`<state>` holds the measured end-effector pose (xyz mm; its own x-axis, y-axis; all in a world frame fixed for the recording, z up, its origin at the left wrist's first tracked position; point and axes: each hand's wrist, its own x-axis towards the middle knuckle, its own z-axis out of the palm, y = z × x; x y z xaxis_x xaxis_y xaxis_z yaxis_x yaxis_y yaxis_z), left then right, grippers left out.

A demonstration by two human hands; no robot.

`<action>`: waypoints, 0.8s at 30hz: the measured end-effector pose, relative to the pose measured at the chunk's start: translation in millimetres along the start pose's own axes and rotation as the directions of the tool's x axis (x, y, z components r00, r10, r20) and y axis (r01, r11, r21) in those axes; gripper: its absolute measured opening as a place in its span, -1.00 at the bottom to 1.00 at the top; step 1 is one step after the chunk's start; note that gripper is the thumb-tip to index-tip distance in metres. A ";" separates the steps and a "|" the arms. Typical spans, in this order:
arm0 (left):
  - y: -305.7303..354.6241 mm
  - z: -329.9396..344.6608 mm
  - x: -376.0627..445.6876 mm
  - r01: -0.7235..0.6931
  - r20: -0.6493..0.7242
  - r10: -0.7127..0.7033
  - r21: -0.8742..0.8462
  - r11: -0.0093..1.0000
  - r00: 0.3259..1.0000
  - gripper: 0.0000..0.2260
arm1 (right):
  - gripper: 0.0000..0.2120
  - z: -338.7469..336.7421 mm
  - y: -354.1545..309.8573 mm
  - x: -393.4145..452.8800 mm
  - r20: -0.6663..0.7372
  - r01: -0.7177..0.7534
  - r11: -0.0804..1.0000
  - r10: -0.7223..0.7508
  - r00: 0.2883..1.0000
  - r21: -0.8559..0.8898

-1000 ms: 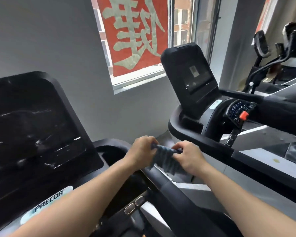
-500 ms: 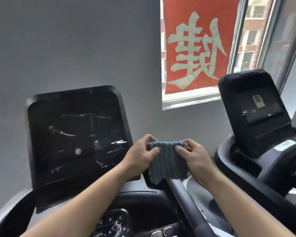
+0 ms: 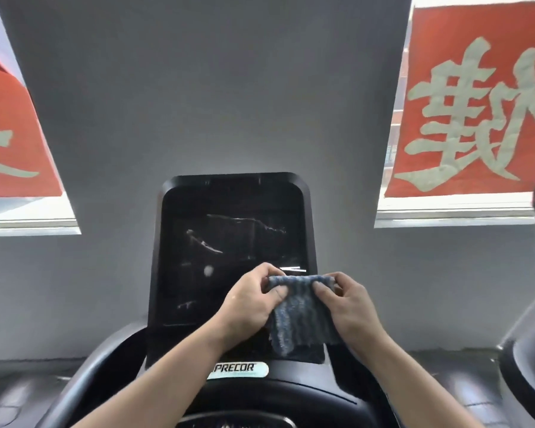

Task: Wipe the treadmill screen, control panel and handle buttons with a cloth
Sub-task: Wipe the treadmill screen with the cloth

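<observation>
Ribbed woven cloth (image 3: 303,319); glossy black screen (image 3: 229,261)

Cloth (image 3: 300,316) now before centred screen (image 3: 229,257)

One head-worn camera looks straight ahead and slightly down from the user's standing spot, squarely facing the treadmill console (image 3: 233,261) and the grey wall (image 3: 217,88) behind it. It sits close, within arm's reach of the console, with windows (image 3: 464,208) at both edges.

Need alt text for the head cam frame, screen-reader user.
Two bare hands, left hand and right hand, pinch the top edge of a blue-grey cloth in front of a dark, smudged Precor treadmill screen. Grey wall behind, red banners in windows either side.
</observation>
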<state>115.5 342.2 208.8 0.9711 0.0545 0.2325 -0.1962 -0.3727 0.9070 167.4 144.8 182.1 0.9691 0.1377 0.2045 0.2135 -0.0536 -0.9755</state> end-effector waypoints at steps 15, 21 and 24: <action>-35.2 -107.7 78.3 0.013 0.002 -0.013 -0.071 0.997 1.000 -0.94 | -0.72 115.7 -24.5 72.3 -0.210 0.082 0.993 -0.099 0.973 -0.085; -41.5 -109.8 107.0 -0.006 -0.002 0.006 0.002 1.000 1.000 -0.96 | -0.81 127.0 -18.2 95.0 -0.310 0.139 0.954 -0.221 0.925 -0.266; -38.7 -98.3 119.5 -0.047 -0.046 0.049 0.047 0.998 0.998 -0.97 | -0.86 127.5 -13.5 108.5 -0.306 0.172 0.927 -0.279 0.910 -0.333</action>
<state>225.7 454.2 236.1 0.9529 0.0786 0.2929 -0.2352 -0.4183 0.8773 254.0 286.5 207.0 0.8605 -0.1623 0.4829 0.4056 -0.3550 -0.8423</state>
